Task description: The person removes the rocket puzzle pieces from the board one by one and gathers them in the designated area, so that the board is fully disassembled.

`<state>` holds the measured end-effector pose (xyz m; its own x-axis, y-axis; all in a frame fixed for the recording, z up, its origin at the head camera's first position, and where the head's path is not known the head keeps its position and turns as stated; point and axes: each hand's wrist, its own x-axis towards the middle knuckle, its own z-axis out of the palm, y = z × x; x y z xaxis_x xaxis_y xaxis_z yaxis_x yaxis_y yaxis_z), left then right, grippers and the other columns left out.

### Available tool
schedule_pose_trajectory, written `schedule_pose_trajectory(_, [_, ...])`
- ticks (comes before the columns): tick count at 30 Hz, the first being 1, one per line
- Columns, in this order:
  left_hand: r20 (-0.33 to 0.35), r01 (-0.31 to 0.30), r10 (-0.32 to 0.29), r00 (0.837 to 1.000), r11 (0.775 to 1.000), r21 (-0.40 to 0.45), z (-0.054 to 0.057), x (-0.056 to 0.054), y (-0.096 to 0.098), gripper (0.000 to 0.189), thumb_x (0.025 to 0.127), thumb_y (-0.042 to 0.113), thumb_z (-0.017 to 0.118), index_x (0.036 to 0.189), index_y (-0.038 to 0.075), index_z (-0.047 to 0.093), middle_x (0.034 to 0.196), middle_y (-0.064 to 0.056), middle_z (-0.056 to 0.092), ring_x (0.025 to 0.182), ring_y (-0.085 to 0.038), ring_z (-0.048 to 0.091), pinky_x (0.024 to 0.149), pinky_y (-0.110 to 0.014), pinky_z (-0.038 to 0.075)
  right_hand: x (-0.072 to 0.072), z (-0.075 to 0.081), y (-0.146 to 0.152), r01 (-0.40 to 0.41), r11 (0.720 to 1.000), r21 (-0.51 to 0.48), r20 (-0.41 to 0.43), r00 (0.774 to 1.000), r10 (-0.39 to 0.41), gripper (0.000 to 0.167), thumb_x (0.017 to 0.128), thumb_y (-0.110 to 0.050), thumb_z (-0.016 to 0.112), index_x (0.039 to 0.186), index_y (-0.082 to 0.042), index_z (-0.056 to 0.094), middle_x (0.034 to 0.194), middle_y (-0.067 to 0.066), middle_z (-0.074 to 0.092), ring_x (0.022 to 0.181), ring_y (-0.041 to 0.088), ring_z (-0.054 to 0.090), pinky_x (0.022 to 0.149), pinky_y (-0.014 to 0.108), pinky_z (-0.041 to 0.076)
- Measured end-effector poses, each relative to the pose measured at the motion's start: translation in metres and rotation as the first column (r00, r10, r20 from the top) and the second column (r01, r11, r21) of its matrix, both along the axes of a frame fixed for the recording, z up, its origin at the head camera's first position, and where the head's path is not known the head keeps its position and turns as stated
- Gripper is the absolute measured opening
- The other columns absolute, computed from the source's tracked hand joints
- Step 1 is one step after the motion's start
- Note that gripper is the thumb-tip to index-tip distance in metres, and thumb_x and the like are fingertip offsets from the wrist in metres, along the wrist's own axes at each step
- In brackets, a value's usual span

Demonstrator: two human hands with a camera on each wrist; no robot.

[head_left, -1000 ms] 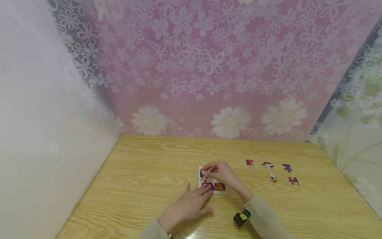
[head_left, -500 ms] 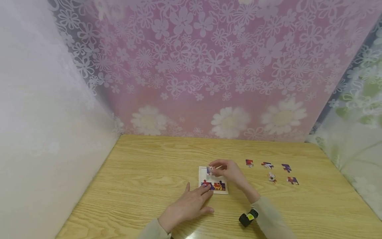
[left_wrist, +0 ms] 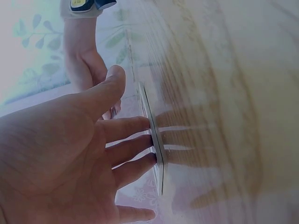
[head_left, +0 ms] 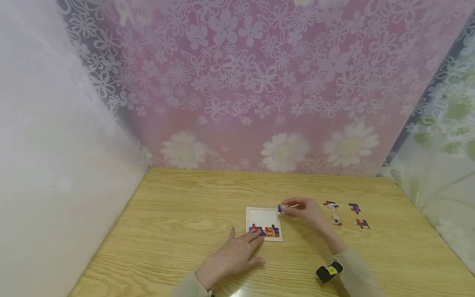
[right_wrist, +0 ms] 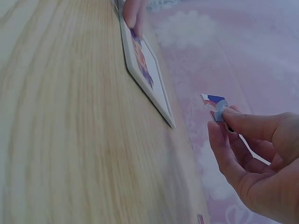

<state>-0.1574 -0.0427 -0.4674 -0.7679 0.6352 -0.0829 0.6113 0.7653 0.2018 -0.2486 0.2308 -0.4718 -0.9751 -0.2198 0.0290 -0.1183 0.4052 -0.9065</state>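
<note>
My right hand (head_left: 308,211) pinches a jigsaw piece (head_left: 282,208) between thumb and fingers, at the upper right corner of a white-framed puzzle tray (head_left: 263,215). In the right wrist view the piece (right_wrist: 215,101) shows blue, white and red and is clear of the table. A row of joined jigsaw pieces (head_left: 270,232) fills the bottom of the tray; the white backing shows above it. My left hand (head_left: 237,252) lies with fingers extended, the fingertips pressing on the lower left of that row. In the left wrist view, the fingertips (left_wrist: 148,159) meet the tray's edge.
Several loose jigsaw pieces (head_left: 336,220) lie spread on the wooden table (head_left: 185,206) to the right of the tray. A dark wrist device (head_left: 328,272) sits by the right sleeve. Floral curtains (head_left: 230,103) hang behind the table and at both sides.
My right hand has moved right from the tray's upper left, carrying the jigsaw piece across the tray to its upper right corner. The left hand stays in place.
</note>
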Motion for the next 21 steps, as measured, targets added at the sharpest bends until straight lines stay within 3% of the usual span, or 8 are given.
schedule_pose_trajectory(9, [0.004, 0.004, -0.004, 1.0, 1.0, 0.012, 0.002, 0.001, -0.001, 0.068, 0.097, 0.059, 0.053, 0.152, 0.019, 0.049, 0.161, 0.0, 0.038, 0.147, -0.018, 0.038, 0.114, -0.068, 0.028, 0.005, 0.006, 0.038, 0.031, 0.999, -0.005, -0.012, 0.999, -0.031, 0.036, 0.098, -0.018, 0.069, 0.126, 0.005, 0.067, 0.118, 0.023, 0.069, 0.094, 0.021, 0.073, 0.084, 0.035, 0.061])
schedule_pose_trajectory(14, [0.008, 0.008, -0.008, 1.0, 1.0, 0.027, 0.001, 0.001, -0.001, 0.065, 0.099, 0.056, 0.053, 0.151, 0.017, 0.05, 0.16, -0.001, 0.04, 0.147, -0.02, 0.038, 0.115, -0.067, 0.028, 0.009, 0.005, 0.056, 0.068, 0.998, -0.016, -0.031, 0.997, -0.069, 0.037, 0.097, -0.017, 0.07, 0.124, 0.007, 0.065, 0.117, 0.025, 0.068, 0.092, 0.025, 0.074, 0.082, 0.036, 0.061])
schedule_pose_trajectory(21, [-0.064, 0.019, -0.018, 0.998, 1.0, 0.017, -0.001, 0.002, 0.0, 0.061, 0.101, 0.054, 0.051, 0.149, 0.017, 0.053, 0.158, -0.001, 0.044, 0.144, -0.019, 0.044, 0.113, -0.063, 0.035, 0.014, 0.006, 0.07, 0.117, 0.989, 0.089, -0.042, 0.993, -0.114, 0.035, 0.096, -0.021, 0.072, 0.119, 0.005, 0.068, 0.115, 0.022, 0.07, 0.089, 0.02, 0.074, 0.079, 0.029, 0.06])
